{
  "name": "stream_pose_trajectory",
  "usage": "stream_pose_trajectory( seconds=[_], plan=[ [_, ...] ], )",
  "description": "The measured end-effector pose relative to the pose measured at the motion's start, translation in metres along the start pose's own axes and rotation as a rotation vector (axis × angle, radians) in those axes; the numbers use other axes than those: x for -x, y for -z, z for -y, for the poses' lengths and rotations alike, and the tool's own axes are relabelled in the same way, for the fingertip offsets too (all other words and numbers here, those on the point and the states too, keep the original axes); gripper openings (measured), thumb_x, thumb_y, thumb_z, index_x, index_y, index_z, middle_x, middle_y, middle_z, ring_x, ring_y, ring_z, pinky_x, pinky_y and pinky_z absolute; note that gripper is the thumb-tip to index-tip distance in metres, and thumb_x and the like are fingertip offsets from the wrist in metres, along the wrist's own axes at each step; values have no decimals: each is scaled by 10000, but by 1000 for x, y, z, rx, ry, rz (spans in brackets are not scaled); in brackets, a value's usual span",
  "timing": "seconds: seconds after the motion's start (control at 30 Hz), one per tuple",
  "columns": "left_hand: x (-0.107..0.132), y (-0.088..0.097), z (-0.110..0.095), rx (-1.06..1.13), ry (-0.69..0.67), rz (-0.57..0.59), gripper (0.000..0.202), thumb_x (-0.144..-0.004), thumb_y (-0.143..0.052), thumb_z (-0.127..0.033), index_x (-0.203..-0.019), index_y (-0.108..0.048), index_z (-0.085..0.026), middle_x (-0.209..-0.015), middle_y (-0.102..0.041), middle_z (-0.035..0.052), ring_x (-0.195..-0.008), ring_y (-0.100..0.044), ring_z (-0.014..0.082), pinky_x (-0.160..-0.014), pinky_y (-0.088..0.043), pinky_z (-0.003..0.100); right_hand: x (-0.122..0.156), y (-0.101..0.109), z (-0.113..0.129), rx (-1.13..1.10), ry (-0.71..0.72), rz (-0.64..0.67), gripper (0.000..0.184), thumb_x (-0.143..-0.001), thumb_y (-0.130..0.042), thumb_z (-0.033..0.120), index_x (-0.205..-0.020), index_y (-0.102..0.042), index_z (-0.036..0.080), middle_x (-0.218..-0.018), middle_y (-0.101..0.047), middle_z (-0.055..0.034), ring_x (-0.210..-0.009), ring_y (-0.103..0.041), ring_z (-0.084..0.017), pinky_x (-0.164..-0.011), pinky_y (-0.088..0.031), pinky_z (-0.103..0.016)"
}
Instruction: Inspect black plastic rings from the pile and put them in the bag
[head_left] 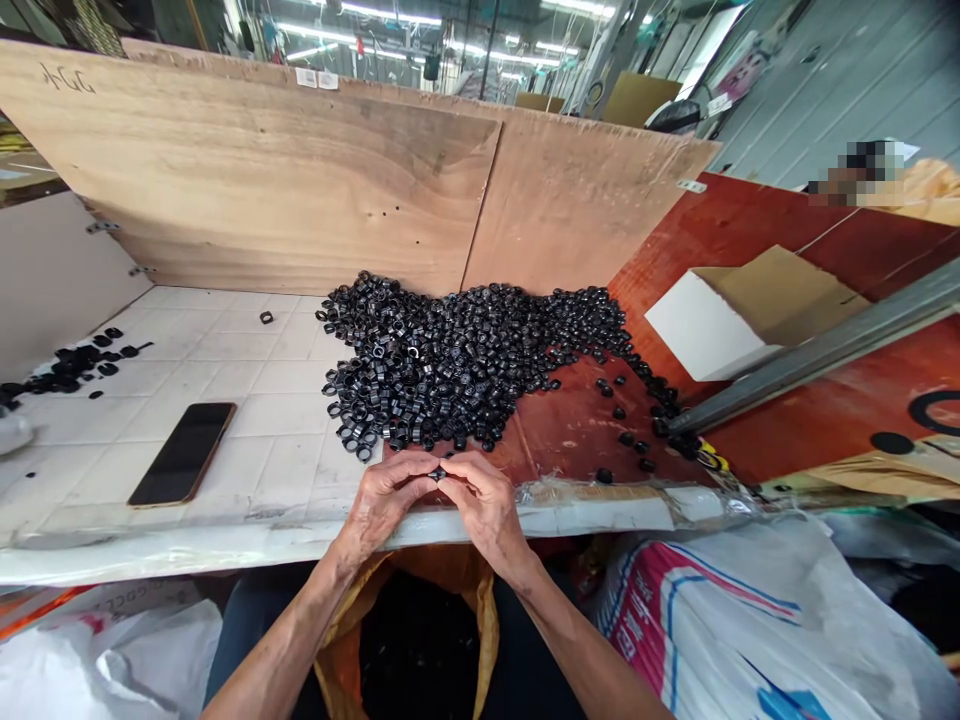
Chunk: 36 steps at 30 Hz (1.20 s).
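Note:
My left hand and my right hand meet at the front edge of the worktable. Between their pinched fingertips is a small black plastic part, mostly covered by the fingers. Both hands are closed on it. Just beyond them lies a large pile of small black plastic rings and caps, spread over white and reddish-brown surface. Below my wrists, an open orange sack between my legs holds many dark pieces that I cannot make out singly.
A phone lies on the left, with scattered black pieces beyond it. Plywood panels wall the back. At the right stand a cardboard box and a slanting metal bar. A white printed sack sits below.

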<state>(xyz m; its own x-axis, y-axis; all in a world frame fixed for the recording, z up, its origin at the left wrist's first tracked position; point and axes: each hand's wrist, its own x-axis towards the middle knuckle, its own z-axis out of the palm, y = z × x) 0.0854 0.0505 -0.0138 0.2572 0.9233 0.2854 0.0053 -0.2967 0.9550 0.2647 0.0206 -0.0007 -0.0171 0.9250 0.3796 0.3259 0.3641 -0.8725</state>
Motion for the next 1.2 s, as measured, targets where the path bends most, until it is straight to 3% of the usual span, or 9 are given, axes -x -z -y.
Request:
stream_pose_trajectory(
  seconds=[0.17,0.33,0.57,0.7,0.77,0.9,0.97,1.07,1.2],
  plan=[
    [1,-1,-1,167,197,-24,278,-805,-830,-398,-994,-778,-200,-1055,-787,50,-956,-738,219,-921,-622,385,-3,1,2,13,65,1,243,-944,-620,215,-1099,-802,256,-1032,-733,-72,-938,-688,-211,-833,-562,-336],
    [-1,0,-4,146,171,-33,225,-807,-826,-370,-935,-780,-191,-1046,-777,66,-1024,-714,230,-1007,-569,398,-5,-5,1,-55,-5,-35,199,-944,-636,240,-1038,-812,247,-985,-723,-61,-871,-694,-190,-741,-561,-295],
    [-3,2,-4,172,189,-22,203,-837,-801,-366,-949,-784,-198,-1085,-775,65,-1039,-713,228,-1030,-551,404,-7,-8,-6,-30,93,-16,219,-937,-607,198,-1081,-763,254,-1083,-756,-66,-1024,-705,-228,-940,-563,-375],
    [-3,1,-4,145,132,-31,205,-833,-811,-383,-927,-794,-201,-1040,-783,69,-1012,-715,229,-994,-566,390,-5,-11,-13,10,-18,-57,341,-953,-637,292,-1285,-661,221,-980,-754,-66,-827,-722,-200,-787,-595,-321],
    [-3,0,-4,124,86,-30,198,-835,-814,-380,-914,-802,-199,-1000,-784,68,-1006,-711,227,-989,-562,378,-4,-13,-11,88,-19,-60,335,-999,-576,333,-1297,-644,196,-891,-748,-60,-755,-712,-192,-738,-587,-308],
    [-2,-1,-4,171,108,-70,201,-825,-824,-369,-922,-788,-197,-1039,-772,66,-996,-709,217,-964,-563,356,-2,-11,-1,147,57,-25,298,-1019,-534,352,-1219,-673,180,-903,-750,-69,-756,-707,-187,-707,-572,-284],
    [-2,-1,-5,189,134,-72,208,-824,-822,-372,-924,-781,-194,-1051,-764,65,-987,-708,214,-952,-562,348,-2,-8,3,175,71,-6,249,-1016,-542,354,-1040,-719,181,-791,-720,-44,-671,-666,-165,-649,-538,-258],
    [-1,0,-6,167,155,-67,208,-831,-811,-371,-930,-782,-190,-1056,-758,67,-1006,-700,217,-963,-549,343,-3,-5,6,235,28,-34,379,-1023,-528,377,-719,-661,195,-561,-566,16,-506,-523,-123,-549,-451,-234],
    [-1,0,-5,183,147,-65,188,-839,-804,-352,-937,-779,-194,-1028,-759,58,-978,-698,207,-944,-548,329,-5,-5,8,186,-5,-31,269,-965,-608,405,-840,-694,183,-627,-568,26,-540,-510,-115,-544,-430,-224]
  ],
)
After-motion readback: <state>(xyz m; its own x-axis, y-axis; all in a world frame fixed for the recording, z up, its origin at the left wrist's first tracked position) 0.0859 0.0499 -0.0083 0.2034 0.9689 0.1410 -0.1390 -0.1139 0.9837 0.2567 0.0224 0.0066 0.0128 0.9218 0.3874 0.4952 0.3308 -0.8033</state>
